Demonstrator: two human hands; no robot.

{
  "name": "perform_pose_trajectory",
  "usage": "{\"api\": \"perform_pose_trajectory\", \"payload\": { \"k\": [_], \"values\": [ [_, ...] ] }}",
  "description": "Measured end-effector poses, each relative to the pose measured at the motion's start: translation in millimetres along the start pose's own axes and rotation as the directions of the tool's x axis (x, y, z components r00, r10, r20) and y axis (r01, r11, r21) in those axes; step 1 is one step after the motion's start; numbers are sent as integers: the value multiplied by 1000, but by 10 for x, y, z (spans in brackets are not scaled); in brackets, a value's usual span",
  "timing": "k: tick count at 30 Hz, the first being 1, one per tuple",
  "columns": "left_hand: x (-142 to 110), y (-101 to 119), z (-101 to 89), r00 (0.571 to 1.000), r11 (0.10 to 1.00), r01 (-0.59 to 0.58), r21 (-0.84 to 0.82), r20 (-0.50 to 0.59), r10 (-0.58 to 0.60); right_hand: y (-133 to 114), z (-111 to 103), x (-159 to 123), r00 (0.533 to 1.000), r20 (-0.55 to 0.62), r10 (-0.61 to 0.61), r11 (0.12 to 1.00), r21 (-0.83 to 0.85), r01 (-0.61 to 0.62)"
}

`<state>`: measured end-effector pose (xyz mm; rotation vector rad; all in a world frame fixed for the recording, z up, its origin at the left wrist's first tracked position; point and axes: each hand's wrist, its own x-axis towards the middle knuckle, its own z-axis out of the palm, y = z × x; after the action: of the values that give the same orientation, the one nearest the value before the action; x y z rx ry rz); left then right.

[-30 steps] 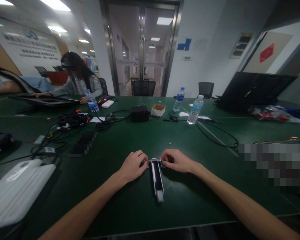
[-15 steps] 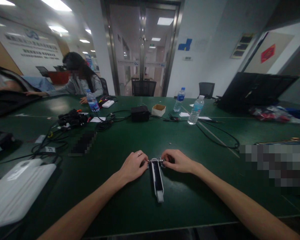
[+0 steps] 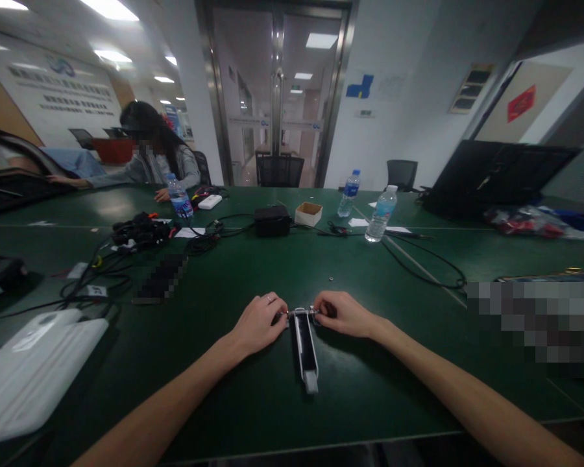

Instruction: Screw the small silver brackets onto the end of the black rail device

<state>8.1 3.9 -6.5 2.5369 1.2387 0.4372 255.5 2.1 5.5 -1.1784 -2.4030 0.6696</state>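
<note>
A long, narrow device (image 3: 306, 347) with a white frame, a dark middle and a pale grey near end lies on the green table. Across its far end runs a thin metal crosspiece (image 3: 300, 312). My left hand (image 3: 261, 324) pinches the left end of this crosspiece between thumb and fingers. At the right end, my right hand (image 3: 343, 313) grips it with curled fingers. Both fingertips partly hide the small metal parts there. Just beyond the right hand, a tiny nut-like metal piece (image 3: 331, 279) rests on the table.
White panels (image 3: 43, 363) and a dark phone-like slab (image 3: 160, 279) lie left, among cables. Ahead stand a black box (image 3: 272, 221), an open small carton (image 3: 308, 214) and water bottles (image 3: 381, 214). A co-worker (image 3: 160, 152) sits at far left; a black case (image 3: 496, 178) stands right.
My hands and the device stay almost still. At the far left, the dark case by the co-worker's hand has shifted slightly.
</note>
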Motion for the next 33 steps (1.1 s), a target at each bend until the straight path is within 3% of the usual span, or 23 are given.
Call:
{"api": "perform_pose_trajectory", "payload": {
  "k": [23, 26, 30, 33],
  "values": [
    [2, 4, 5, 999, 999, -29, -13, -34, 29, 47, 5, -6, 996, -22, -90, 993, -79, 88],
    [2, -5, 11, 999, 1000, -25, -14, -30, 25, 118, -13, 3, 992, -111, -56, 989, -140, 40],
    [-1, 0, 8, 999, 999, -34, -11, -42, 33, 382, -35, 16, 950, -312, -3, 952, -293, -93],
    [-8, 22, -7, 998, 999, -39, -15, -54, 38, 592, -40, 11, 947, -318, 53, 896, -404, -186]
  ]
}}
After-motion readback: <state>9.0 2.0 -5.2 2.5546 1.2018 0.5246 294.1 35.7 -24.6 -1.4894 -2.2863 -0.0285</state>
